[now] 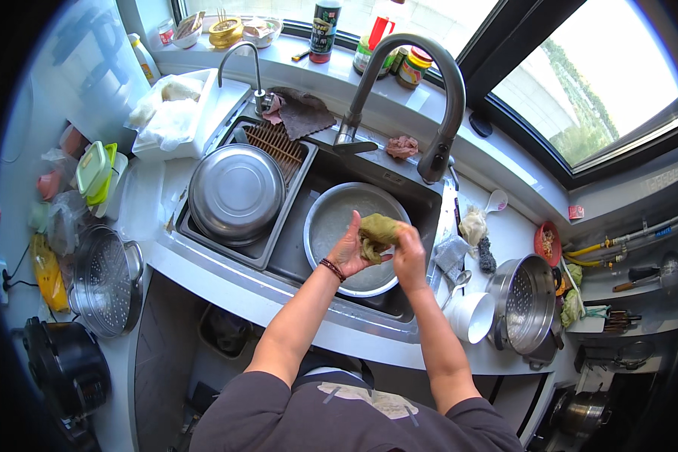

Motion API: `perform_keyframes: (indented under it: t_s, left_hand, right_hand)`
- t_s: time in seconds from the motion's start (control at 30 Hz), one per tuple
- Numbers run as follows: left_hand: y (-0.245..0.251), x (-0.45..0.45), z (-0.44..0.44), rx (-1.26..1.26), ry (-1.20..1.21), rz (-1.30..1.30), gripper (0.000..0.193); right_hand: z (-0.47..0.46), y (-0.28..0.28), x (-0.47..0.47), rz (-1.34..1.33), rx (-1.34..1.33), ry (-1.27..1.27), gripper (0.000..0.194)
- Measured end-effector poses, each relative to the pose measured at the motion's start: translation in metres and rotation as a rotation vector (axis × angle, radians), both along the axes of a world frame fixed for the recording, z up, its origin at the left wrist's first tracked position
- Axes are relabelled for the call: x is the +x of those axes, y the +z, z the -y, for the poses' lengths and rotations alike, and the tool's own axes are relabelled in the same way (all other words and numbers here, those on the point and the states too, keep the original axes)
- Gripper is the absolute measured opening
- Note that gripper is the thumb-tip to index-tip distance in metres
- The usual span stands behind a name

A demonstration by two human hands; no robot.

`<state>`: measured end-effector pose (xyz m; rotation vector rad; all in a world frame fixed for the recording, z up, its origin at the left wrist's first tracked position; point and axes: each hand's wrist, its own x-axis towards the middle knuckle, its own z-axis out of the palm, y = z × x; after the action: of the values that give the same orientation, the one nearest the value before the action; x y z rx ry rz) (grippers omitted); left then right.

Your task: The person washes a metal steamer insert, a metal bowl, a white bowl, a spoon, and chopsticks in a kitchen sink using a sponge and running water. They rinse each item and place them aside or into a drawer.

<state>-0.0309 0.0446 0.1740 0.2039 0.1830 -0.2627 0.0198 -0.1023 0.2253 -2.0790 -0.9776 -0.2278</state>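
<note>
Above a round metal basin [322, 214] in the dark sink, both of my hands are on a crumpled olive-green cloth [379, 229]. My left hand [347, 254] wears a beaded bracelet at the wrist and supports the cloth's near left side, thumb pointing up. The cloth's right end is gripped in my right hand [410, 257], fingers curled around it. Cloudy-looking water appears to lie in the basin. The dark pull-down faucet [412, 48] arches over the sink's far right, its spout beyond my right hand.
An upturned metal bowl [237, 192] covers much of the drain tray [274, 240] on the left. Steamer pots [108, 282] flank the sink. Beside my right forearm are white bowls [474, 319], a spoon [462, 279] and a silvery scrubbing cloth [451, 254]. A small tap [258, 79] stands behind.
</note>
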Motion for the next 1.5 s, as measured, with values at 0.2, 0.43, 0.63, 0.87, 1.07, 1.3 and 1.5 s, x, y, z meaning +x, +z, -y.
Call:
perform_keyframes:
  t_s: [0.2,0.43,0.63,0.87,1.07,1.3,1.5]
  left_hand:
    - [-0.007,-0.002,-0.002,0.203,-0.068,-0.068,0.038]
    - [0.033,-0.005,-0.013,0.455,-0.409,0.203,0.037]
    - [0.066,0.016,-0.007,0.682,-0.703,0.284,0.022]
    - [0.069,0.039,0.004,1.552,-0.657,0.341,0.027]
    - [0.047,0.046,0.006,2.435,-0.232,0.629,0.022]
    - [0.080,0.059,0.001,2.577,-0.038,1.366,0.014]
    - [0.108,0.063,-0.008,2.538,0.107,1.780,0.016]
  right_hand:
    - [0.021,0.021,-0.030,-0.008,-0.238,0.309,0.047]
    - [0.027,0.053,0.018,0.341,-0.491,0.574,0.070]
    - [-0.001,0.065,0.043,0.298,-0.426,0.802,0.069]
    - [-0.002,0.034,0.048,0.499,-0.565,0.376,0.036]
    - [-0.013,0.016,0.033,-0.060,-0.736,-0.087,0.024]
    - [-0.006,0.002,0.006,-0.762,-0.170,-0.323,0.009]
    - [-0.005,0.021,-0.012,-1.407,0.495,-0.133,0.020]
